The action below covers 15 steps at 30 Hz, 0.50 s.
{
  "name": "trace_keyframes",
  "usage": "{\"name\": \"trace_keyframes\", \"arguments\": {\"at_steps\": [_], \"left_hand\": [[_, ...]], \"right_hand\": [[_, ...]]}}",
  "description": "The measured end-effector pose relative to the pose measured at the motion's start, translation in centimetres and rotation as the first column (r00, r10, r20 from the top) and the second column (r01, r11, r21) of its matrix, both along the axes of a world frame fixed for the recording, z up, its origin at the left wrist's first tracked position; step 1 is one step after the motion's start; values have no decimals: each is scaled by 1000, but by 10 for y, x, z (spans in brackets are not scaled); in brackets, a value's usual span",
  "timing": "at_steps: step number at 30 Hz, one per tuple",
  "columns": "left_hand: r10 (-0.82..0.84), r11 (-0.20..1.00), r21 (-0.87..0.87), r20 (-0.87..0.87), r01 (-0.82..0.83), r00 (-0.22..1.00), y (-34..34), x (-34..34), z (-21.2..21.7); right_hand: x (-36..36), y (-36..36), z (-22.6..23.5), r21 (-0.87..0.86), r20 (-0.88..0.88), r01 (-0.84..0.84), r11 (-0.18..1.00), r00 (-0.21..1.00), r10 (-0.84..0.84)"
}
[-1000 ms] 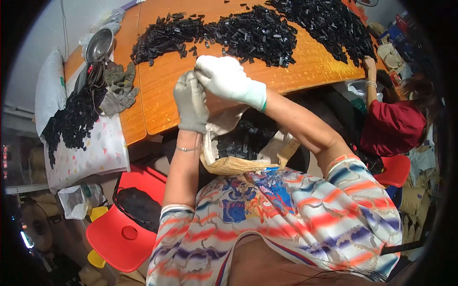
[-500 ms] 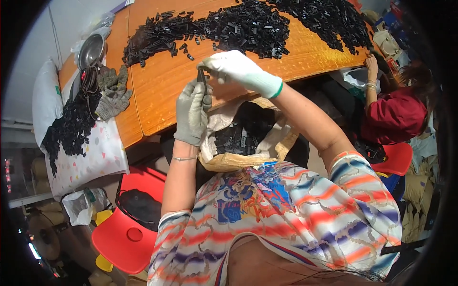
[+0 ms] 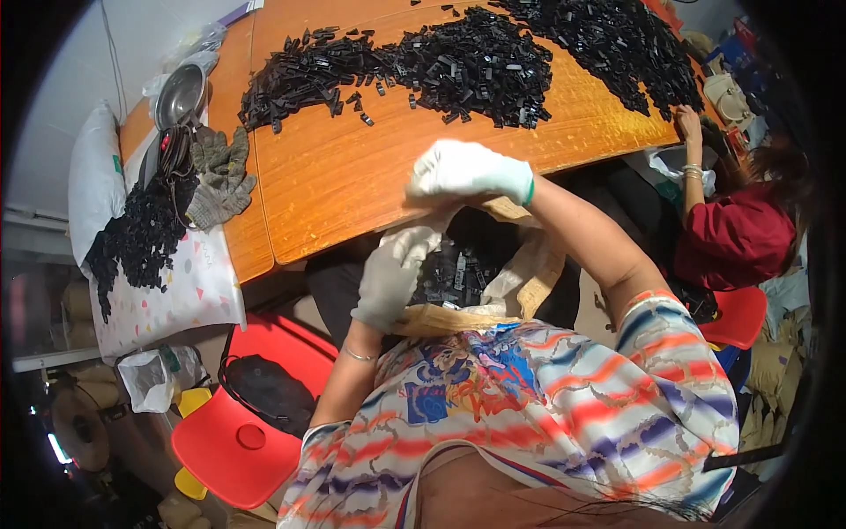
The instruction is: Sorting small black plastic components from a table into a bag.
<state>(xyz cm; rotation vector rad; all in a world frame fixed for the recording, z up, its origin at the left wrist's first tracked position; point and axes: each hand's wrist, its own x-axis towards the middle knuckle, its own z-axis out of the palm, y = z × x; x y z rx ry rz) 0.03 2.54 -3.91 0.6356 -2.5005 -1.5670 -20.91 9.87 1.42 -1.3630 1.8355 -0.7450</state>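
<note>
Can't judge what's done, but plenty looks left: black plastic pieces [image 3: 448, 278] in the sack [image 3: 538, 286], big piles [image 3: 480, 69] on the tabletop [image 3: 322, 189] beyond it. Left hand [image 3: 390, 280] curled by the sack's left rim, right hand [image 3: 467, 172] bunched past its far one; can't tell if fingers hold anything.

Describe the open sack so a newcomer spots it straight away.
Find the big orange table, then look below its near edge, in front of the striped shirt. The open sack sits there, partly hidden by the gloved left hand. Unlike the white bag at far left, it has a tan rim and black pieces inside.
</note>
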Motion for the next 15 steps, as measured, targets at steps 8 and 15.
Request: {"name": "trace_keyframes", "arguments": {"at_steps": [8, 15], "left_hand": [[355, 718, -588, -151, -373, 923, -126, -96, 35], [535, 671, -690, 199, -271, 821, -195, -188, 40]], "right_hand": [[-23, -112, -38, -327, -454, 321, 889, 771, -446], [-39, -148, -65, -221, -618, 261, 940, 708, -342]]}}
